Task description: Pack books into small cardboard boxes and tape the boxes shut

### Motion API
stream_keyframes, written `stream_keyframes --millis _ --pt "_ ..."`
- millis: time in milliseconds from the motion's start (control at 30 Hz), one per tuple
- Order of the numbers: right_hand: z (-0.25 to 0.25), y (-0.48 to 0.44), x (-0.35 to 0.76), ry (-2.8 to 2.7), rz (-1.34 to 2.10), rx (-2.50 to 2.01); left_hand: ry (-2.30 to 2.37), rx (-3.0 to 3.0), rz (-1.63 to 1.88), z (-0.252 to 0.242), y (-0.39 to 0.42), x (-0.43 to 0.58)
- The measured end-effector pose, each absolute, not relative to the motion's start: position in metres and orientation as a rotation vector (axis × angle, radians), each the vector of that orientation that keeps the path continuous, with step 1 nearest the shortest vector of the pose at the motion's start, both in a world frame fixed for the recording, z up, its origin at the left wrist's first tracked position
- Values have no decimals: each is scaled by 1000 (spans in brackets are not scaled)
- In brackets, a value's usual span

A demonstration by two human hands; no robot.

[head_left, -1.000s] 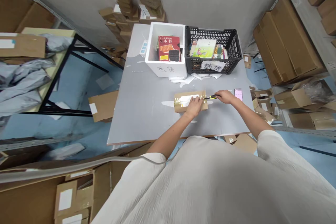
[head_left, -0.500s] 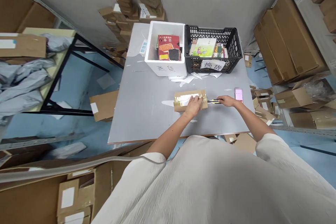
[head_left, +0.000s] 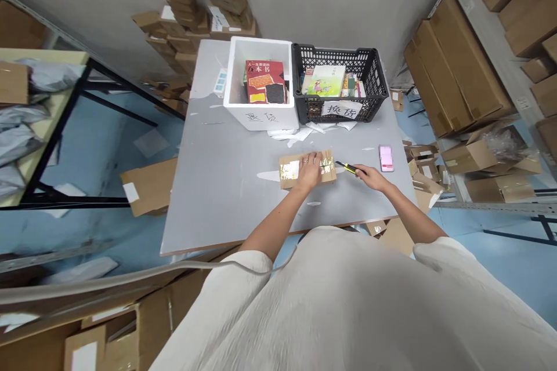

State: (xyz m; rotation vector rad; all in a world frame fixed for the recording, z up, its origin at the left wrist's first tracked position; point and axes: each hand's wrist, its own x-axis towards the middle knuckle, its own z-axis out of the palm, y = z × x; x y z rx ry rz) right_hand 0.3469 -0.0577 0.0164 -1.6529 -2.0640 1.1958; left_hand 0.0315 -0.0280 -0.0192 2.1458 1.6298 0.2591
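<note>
Broadly, the grey surface (head_left: 226, 185) fills the middle of the view. A white foam box (head_left: 261, 119) stands at its 12 o'clock edge and a black crate (head_left: 311, 107) touches it at 1 o'clock. Both hold books. The taped cardboard parcel (head_left: 287, 173) lies flat just right of the surface's centre. The left hand (head_left: 308, 167) is pressed palm-down on its top, fingers spread, pinning it rather than gripping it. At 3 o'clock of the parcel, the right hand (head_left: 369, 177) is clenched round the handle of a yellow-and-black utility knife (head_left: 347, 167). Its tip points to 9 o'clock and sits just beside the parcel's right end. A pink phone (head_left: 385, 157) lies at 1 o'clock of that hand, near the surface's right edge.

The main risk, as I judge it, is the line of the knife. It aims at the hand that holds the parcel down, so a slip on the glossy tape could carry the tip into those fingers. A deep stroke could also score whatever is inside. Whether the blade is pushed out is too small to tell. The phone sits close enough to the edge that a swing of the right forearm could knock it off.

By count there are one surface, one foam box, one crate, one parcel, two hands, one phone and one knife. One red book (head_left: 261, 72) shows in the foam box. The crate holds several books, but their number is unclear.
</note>
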Motion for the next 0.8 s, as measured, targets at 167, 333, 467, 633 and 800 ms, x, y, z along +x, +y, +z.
stream_keyframes --millis 167,333,467,633,800 --pt "21 -58 335 -2507 787 -1616 1645 2116 182 -23 -15 36" --pt "19 -51 329 -2584 714 -1637 1672 2112 214 -21 -19 38" --pt "15 -50 329 -2583 716 -1621 1665 2182 275 -22 -32 39" --pt "13 -50 332 -2556 762 -1607 1665 2181 280 -20 -33 38" --pt "7 -52 325 -2491 803 -1600 1650 2186 280 -20 -29 35"
